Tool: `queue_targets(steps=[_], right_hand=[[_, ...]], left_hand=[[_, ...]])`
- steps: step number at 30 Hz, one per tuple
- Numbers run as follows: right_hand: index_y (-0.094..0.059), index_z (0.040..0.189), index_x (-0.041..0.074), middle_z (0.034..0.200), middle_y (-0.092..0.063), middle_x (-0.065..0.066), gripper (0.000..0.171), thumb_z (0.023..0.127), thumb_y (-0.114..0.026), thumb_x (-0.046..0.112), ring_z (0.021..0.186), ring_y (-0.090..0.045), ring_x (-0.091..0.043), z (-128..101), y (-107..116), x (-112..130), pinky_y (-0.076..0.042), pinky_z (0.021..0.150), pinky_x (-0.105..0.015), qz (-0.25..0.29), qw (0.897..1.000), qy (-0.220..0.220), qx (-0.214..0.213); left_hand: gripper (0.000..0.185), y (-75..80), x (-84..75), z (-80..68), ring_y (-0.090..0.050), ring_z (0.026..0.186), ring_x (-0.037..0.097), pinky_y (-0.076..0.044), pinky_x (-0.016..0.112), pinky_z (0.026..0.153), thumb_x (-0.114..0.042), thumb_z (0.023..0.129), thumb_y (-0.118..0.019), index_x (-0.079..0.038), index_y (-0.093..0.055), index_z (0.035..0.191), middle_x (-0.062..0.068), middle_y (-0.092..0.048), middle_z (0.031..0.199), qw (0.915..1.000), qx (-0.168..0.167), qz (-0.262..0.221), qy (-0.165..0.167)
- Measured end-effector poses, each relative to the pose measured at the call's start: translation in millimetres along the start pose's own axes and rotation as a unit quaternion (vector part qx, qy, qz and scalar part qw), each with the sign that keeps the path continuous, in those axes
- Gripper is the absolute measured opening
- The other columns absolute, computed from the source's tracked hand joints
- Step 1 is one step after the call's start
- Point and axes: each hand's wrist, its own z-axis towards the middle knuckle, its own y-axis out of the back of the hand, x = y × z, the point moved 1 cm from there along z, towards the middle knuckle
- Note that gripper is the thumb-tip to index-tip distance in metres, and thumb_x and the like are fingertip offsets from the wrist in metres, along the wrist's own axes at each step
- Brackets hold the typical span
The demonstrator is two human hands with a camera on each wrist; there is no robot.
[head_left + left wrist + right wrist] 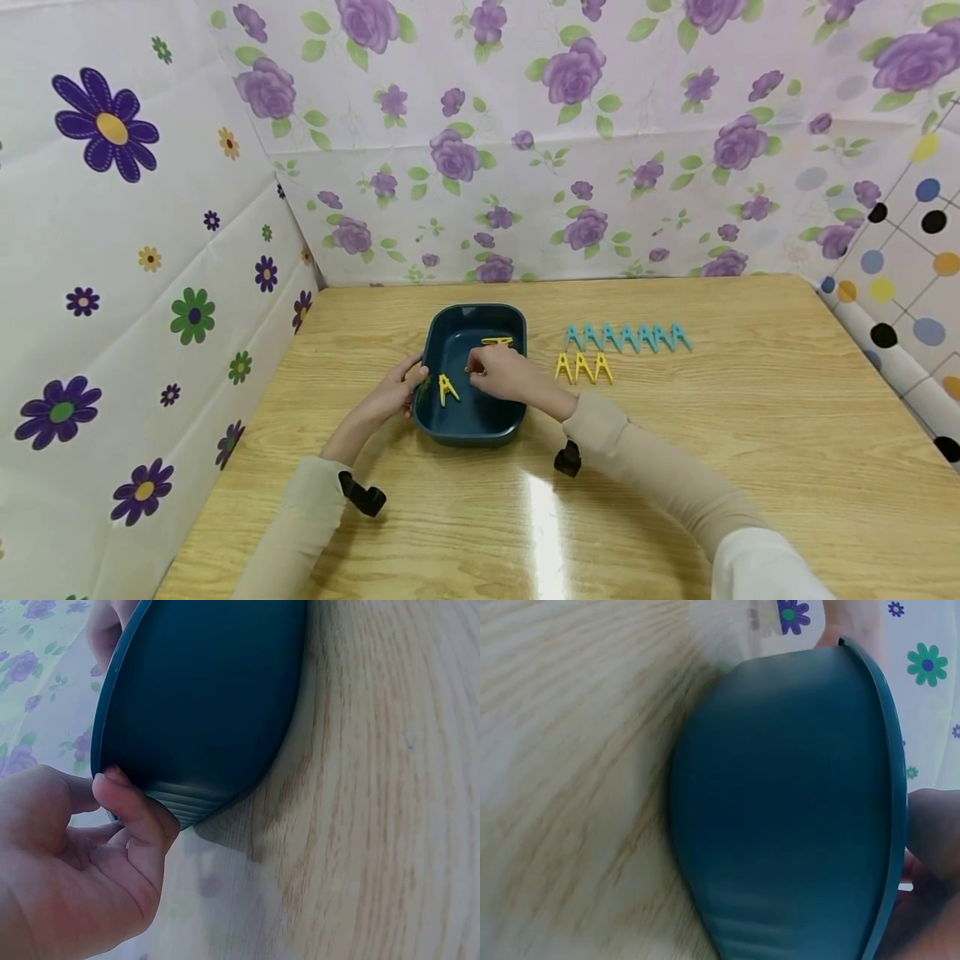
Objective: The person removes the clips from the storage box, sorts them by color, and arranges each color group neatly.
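Note:
A dark teal plastic basin stands on the table. My left hand grips its left rim, thumb on the edge and fingers against the outer wall, as the left wrist view also shows. Over the basin's right side reaches my right hand, fingers curled down inside it. Bits of a yellow clothespin show at those fingertips, mostly hidden by the hand. Another yellow clothespin lies in the basin near the left wall, and one more near the far right corner. In the right wrist view the basin wall hides the fingertips.
Right of the basin, several blue clothespins form a row on the wooden table. In front of them lie three yellow clothespins. Flower-patterned sheets hang behind and at the left; a dotted one hangs at the right.

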Motion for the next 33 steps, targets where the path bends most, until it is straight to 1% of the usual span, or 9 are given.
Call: queue_targets(steps=[4,10,15,18,22,25,26,29,33], right_hand=[[-0.068,0.106,0.007,0.093,-0.066,-0.005,0.017,0.095,-0.060,0.016,0.071,-0.059,-0.012,2,-6,5,-0.049,0.064,-0.027,-0.015,1.000,0.001,0.016],[-0.067,0.112,0.006,0.092,-0.067,-0.004,0.024,0.094,-0.062,0.021,0.069,-0.058,-0.011,5,-13,16,-0.049,0.064,-0.026,-0.023,0.999,-0.022,0.039],[-0.062,0.121,0.006,0.094,-0.066,-0.005,0.032,0.094,-0.063,0.023,0.071,-0.059,-0.012,7,-21,23,-0.049,0.063,-0.026,-0.027,0.998,-0.006,0.053],[-0.062,0.124,0.010,0.102,-0.068,-0.005,0.032,0.094,-0.062,0.021,0.083,-0.062,-0.015,7,-26,27,-0.049,0.071,-0.027,-0.035,0.998,0.022,0.055],[-0.064,0.127,0.017,0.097,-0.071,-0.005,0.031,0.096,-0.059,0.017,0.104,-0.061,-0.022,7,-31,30,-0.049,0.080,-0.033,-0.042,0.995,0.060,0.068],[-0.065,0.127,0.021,0.099,-0.071,-0.007,0.031,0.097,-0.058,0.019,0.110,-0.058,-0.026,7,-32,33,-0.050,0.083,-0.036,-0.055,0.993,0.066,0.086],[-0.065,0.127,0.021,0.104,-0.071,-0.007,0.031,0.097,-0.058,0.020,0.111,-0.057,-0.026,6,-32,34,-0.050,0.084,-0.036,-0.063,0.992,0.065,0.093],[-0.066,0.126,0.024,0.114,-0.068,-0.003,0.029,0.098,-0.057,0.023,0.108,-0.055,-0.022,6,-31,34,-0.050,0.085,-0.036,-0.082,0.989,0.054,0.112],[-0.071,0.114,0.023,0.108,-0.068,0.000,0.021,0.097,-0.058,0.026,0.098,-0.055,-0.017,5,-30,32,-0.049,0.077,-0.032,-0.089,0.988,0.040,0.118]], left_hand=[[0.056,-0.1,-0.1,-0.3,-0.042,0.051,0.011,-0.041,0.025,0.050,-0.032,0.106,-0.036,-0.015,-0.017,0.156,-0.003,-0.037,0.058,1.0000,0.001,0.000,-0.001],[0.057,0.0,0.2,0.3,-0.040,0.051,0.011,-0.041,0.025,0.050,-0.033,0.106,-0.037,-0.014,-0.017,0.156,-0.003,-0.035,0.057,1.0000,0.002,-0.001,-0.001],[0.056,0.7,0.6,0.9,-0.040,0.051,0.010,-0.041,0.025,0.050,-0.031,0.106,-0.036,-0.014,-0.016,0.156,-0.003,-0.036,0.058,1.0000,0.006,-0.004,0.002],[0.056,1.2,1.0,1.6,-0.040,0.049,0.010,-0.040,0.025,0.050,-0.031,0.106,-0.036,-0.014,-0.016,0.156,-0.004,-0.036,0.056,0.9999,0.008,-0.008,0.000],[0.057,2.0,0.7,1.6,-0.040,0.048,0.009,-0.040,0.024,0.049,-0.030,0.106,-0.035,-0.012,-0.014,0.156,-0.005,-0.037,0.054,0.9998,0.017,-0.009,-0.009],[0.057,2.3,0.4,0.8,-0.039,0.047,0.008,-0.040,0.024,0.049,-0.029,0.107,-0.034,-0.011,-0.012,0.156,-0.005,-0.036,0.054,0.9997,0.022,-0.007,-0.011],[0.057,2.2,0.4,0.6,-0.039,0.047,0.008,-0.040,0.024,0.049,-0.029,0.107,-0.034,-0.011,-0.013,0.156,-0.005,-0.035,0.054,0.9997,0.020,-0.009,-0.008],[0.057,1.8,0.5,0.4,-0.038,0.047,0.008,-0.040,0.024,0.048,-0.028,0.107,-0.034,-0.011,-0.012,0.156,-0.005,-0.034,0.054,0.9997,0.021,-0.008,-0.010],[0.057,1.4,0.4,-0.1,-0.038,0.047,0.008,-0.040,0.023,0.048,-0.028,0.107,-0.035,-0.011,-0.013,0.156,-0.005,-0.034,0.053,0.9997,0.019,-0.011,-0.013]])
